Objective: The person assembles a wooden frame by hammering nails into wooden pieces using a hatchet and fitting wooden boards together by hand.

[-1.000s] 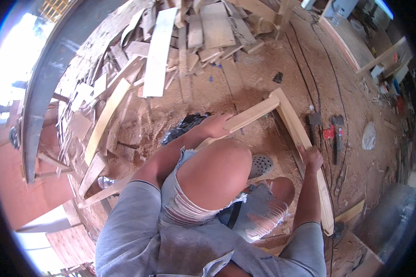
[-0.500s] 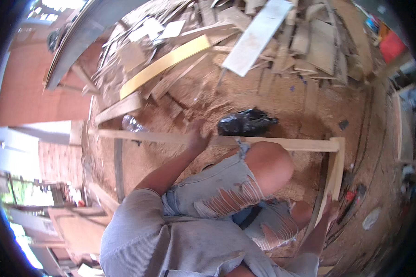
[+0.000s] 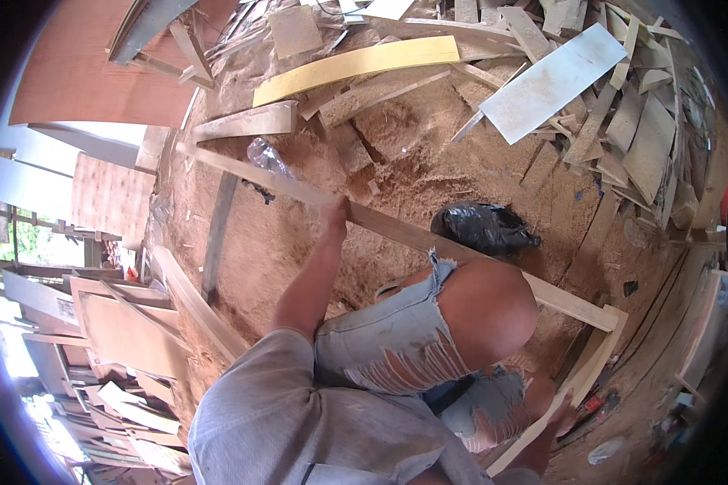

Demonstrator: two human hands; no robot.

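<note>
A pale wooden frame point(image 3: 570, 299) of narrow bars lies across my lap, its long bar passing behind my raised knee to a corner at the right. My left hand point(image 3: 336, 217) is closed around the long bar, left of the knee; its fingertips are partly hidden. On the frame's right side bar point(image 3: 597, 364), my right hand point(image 3: 562, 416) rests with fingers curled against the wood. Just beyond the long bar sits a black plastic bag point(image 3: 481, 226). A clear plastic bottle point(image 3: 267, 156) lies near the bar's left end.
Sawdust covers the ground point(image 3: 259, 250). Ahead are a yellow board point(image 3: 356, 66), a white board point(image 3: 554, 85) and a heap of wood offcuts point(image 3: 635, 141). More boards point(image 3: 129, 323) lean at the left. Small red and dark items point(image 3: 597, 404) lie beside my right hand.
The view has turned, so the frame now slants down to the right. My left hand's fingers, earlier reaching past the long bar, now sit close on it. The right hand stays on the side bar.
</note>
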